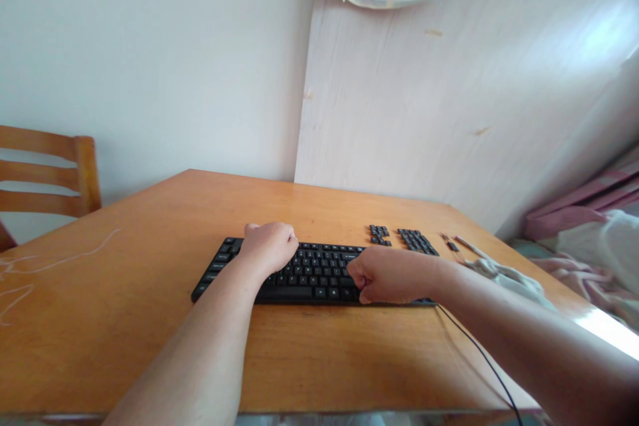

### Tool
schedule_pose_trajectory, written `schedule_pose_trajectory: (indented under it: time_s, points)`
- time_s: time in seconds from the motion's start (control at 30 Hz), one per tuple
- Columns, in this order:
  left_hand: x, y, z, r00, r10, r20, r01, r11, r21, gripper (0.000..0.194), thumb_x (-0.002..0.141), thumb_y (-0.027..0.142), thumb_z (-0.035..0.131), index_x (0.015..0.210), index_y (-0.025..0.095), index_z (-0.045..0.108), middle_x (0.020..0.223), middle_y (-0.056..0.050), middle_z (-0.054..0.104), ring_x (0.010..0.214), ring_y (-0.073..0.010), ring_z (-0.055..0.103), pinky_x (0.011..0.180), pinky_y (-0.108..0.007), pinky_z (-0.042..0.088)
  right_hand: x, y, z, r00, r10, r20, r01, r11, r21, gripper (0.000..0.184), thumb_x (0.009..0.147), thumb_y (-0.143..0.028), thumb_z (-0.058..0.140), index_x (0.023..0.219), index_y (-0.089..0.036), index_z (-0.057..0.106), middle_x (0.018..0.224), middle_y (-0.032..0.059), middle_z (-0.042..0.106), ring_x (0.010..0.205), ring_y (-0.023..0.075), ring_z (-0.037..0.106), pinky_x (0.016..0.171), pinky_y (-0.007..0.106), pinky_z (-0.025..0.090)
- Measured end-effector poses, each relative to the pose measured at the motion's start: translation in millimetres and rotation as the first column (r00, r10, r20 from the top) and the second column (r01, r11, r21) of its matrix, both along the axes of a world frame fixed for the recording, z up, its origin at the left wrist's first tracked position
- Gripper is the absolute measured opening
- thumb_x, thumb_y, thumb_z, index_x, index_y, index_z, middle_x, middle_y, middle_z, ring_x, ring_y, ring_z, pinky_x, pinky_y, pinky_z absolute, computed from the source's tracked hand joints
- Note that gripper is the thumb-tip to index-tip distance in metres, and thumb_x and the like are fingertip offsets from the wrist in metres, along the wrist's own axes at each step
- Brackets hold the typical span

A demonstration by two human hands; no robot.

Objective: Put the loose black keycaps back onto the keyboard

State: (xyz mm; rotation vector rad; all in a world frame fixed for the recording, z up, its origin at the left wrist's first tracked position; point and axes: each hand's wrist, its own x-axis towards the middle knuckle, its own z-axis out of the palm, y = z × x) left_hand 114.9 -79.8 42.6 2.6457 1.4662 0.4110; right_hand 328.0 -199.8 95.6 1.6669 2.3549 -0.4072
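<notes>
A black computer keyboard [324,279] lies across the middle of the wooden table. My left hand [272,244] rests over its left part, fingers curled under with the tips out of sight. Over the right part is my right hand [384,273], closed, with its knuckles turned to the left. Whatever either hand may hold is hidden. Behind the right end of the keyboard, loose black keycaps [417,241] are laid out in rows, with a smaller cluster of keycaps [379,234] beside them.
A small dark item with thin wires [452,245] and a thin stick [469,246] lie at the right, near a crumpled grey cloth [512,278]. A black cable [479,346] runs over the front edge. White thread [74,258] lies on the left; a wooden chair [84,173] stands beyond.
</notes>
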Motion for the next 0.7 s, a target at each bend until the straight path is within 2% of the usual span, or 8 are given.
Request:
schedule_pose_trajectory:
  time_s: [0.23, 0.5, 0.63, 0.7]
  points:
    - [0.1, 1.7, -2.0, 1.0, -0.003, 0.003, 0.003, 1.0, 0.009, 0.032, 0.087, 0.029, 0.04, 0.071, 0.021, 0.066, 0.082, -0.006, 0.074, 0.082, -0.0244, 0.066, 0.084, -0.043, 0.039, -7.4, 5.8, 6.3, 0.995, 0.069, 0.072, -0.069, 0.998, 0.001, 0.01, 0.07, -0.025, 0.07, 0.074, -0.021, 0.062, 0.072, -0.0016, 0.06, 0.067, 0.0137, 0.052, 0.055, 0.023, 0.031]
    - [0.1, 0.8, -1.1, 1.0, 0.01, -0.004, -0.01, 1.0, -0.003, 0.032, 0.087, 0.03, 0.041, 0.073, 0.021, 0.068, 0.085, -0.006, 0.075, 0.083, -0.0234, 0.066, 0.086, -0.041, 0.039, -12.4, 15.8, 7.5, 0.987, 0.084, 0.138, -0.07, 0.993, -0.098, 0.013, 0.068, -0.026, 0.071, 0.078, -0.021, 0.064, 0.07, -0.0019, 0.064, 0.063, 0.0141, 0.056, 0.055, 0.023, 0.031]
    - [0.4, 1.0, -1.8, 1.0, 0.007, 0.001, -0.007, 1.0, 0.007, 0.032, 0.088, 0.031, 0.041, 0.075, 0.022, 0.069, 0.088, -0.007, 0.075, 0.085, -0.0239, 0.066, 0.087, -0.041, 0.039, -12.3, 18.7, 7.1, 0.993, 0.022, 0.117, 0.005, 0.974, -0.226, 0.016, 0.072, -0.025, 0.067, 0.087, -0.021, 0.064, 0.064, -0.0031, 0.063, 0.056, 0.0131, 0.057, 0.054, 0.023, 0.034]
    - [0.4, 1.5, -2.8, 1.0, 0.003, 0.0, -0.003, 1.0, 0.01, 0.033, 0.088, 0.031, 0.041, 0.074, 0.022, 0.069, 0.087, -0.007, 0.075, 0.085, -0.0239, 0.066, 0.087, -0.042, 0.039, -10.1, 16.5, 8.1, 0.995, -0.014, 0.099, 0.036, 0.973, -0.228, 0.017, 0.072, -0.026, 0.067, 0.088, -0.021, 0.064, 0.064, -0.003, 0.063, 0.057, 0.0134, 0.057, 0.054, 0.023, 0.034]
